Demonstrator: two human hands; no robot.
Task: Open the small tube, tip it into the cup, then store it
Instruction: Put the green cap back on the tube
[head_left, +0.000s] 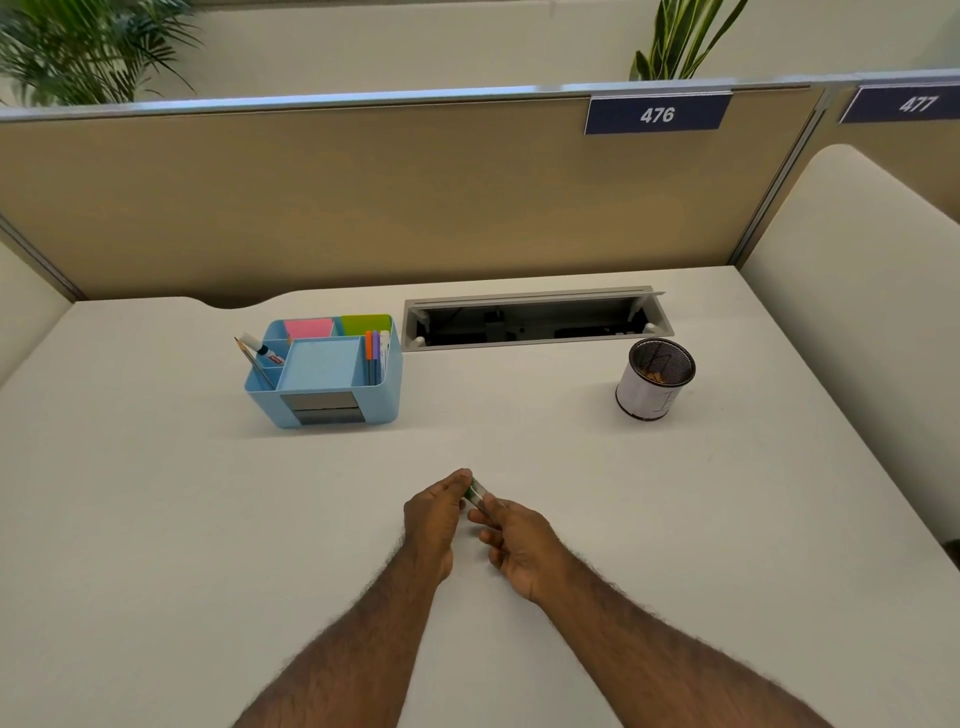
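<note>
A small clear tube with green on it (476, 492) is held between both hands above the middle of the white desk (156, 493). My left hand (434, 519) pinches its far end with the fingertips. My right hand (514, 545) grips its near end, and most of the tube is hidden by the fingers. The cup (655, 378), a black mesh cylinder wrapped in white paper, stands upright at the right back of the desk, with something brownish at its bottom. Whether the tube is capped I cannot tell.
A light blue desk organizer (324, 371) with sticky notes, pens and a pencil stands left of centre. An open cable tray (535, 319) is set into the desk behind. A tan partition (363, 197) walls the back; a cream panel (857, 312) closes the right side.
</note>
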